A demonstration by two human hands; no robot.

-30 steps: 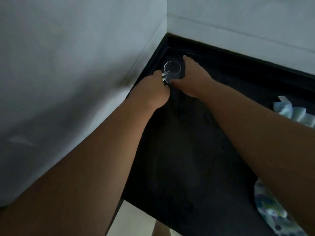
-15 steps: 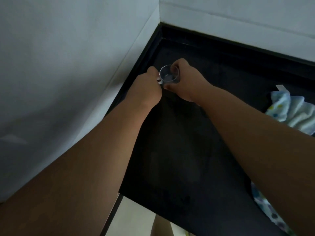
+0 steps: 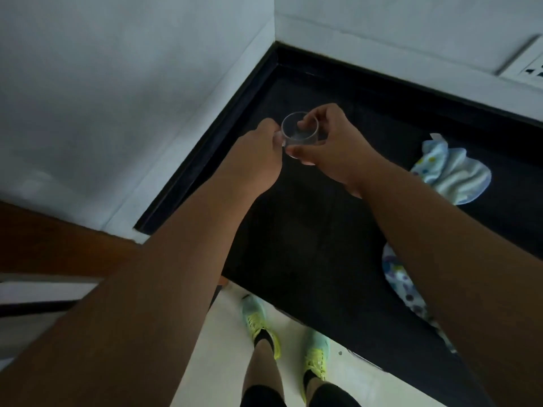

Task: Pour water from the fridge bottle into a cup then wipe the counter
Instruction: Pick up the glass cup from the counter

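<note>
A small clear glass cup [image 3: 299, 130] is held upright above the black counter [image 3: 308, 245], near its back left corner. My left hand [image 3: 258, 157] grips the cup's handle side on the left. My right hand [image 3: 332, 148] wraps the cup's right side, thumb in front and fingers over the far rim. A light blue spotted cloth [image 3: 452, 174] lies on the counter to the right. No bottle is in view.
White walls meet at the corner behind the cup. A wall socket [image 3: 529, 69] sits at the upper right. A second patterned cloth [image 3: 405, 286] lies partly under my right forearm. My feet in green shoes [image 3: 264, 327] stand on the pale floor at the counter's front edge.
Both hands have lifted the cup from the back corner and brought it toward me. The view has tilted down, so the floor and my feet now show.
</note>
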